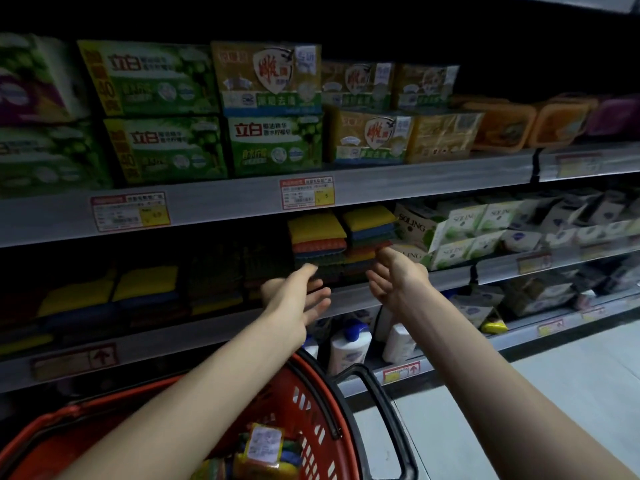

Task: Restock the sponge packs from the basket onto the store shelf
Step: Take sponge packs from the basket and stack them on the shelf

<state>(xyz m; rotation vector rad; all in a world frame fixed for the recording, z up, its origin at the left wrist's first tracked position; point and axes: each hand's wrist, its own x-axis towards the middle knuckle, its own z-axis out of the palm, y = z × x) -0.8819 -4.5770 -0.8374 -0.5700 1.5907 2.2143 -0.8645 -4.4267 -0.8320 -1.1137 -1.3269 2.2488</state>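
Here both of our hands reach toward the shelf [446, 277] and hold nothing. The left hand [298, 299] has its fingers [318, 303] loosely spread, and the right hand [394, 275] is cupped with its fingers [377, 289] relaxed and apart. They hang just in front of two stacks of sponge packs [318, 237] already on the shelf. These lie flat, yellow on top, with their short ends facing us and their long axes running back into the shelf.

The packs yet to be shelved sit low in the red basket [311, 393], well below the hands and back toward our body. The clearest is a labelled sponge pack [263, 445] beside our left forearm, so we judge the left hand to be the nearer one. That pack appears to stand tilted, its label face turned up toward us and its long axis running from the basket floor toward the rim. The dim light and blur leave this uncertain.

We judge that the coming move means dropping a hand down and inward, then turning the pack flat to match the stacks.
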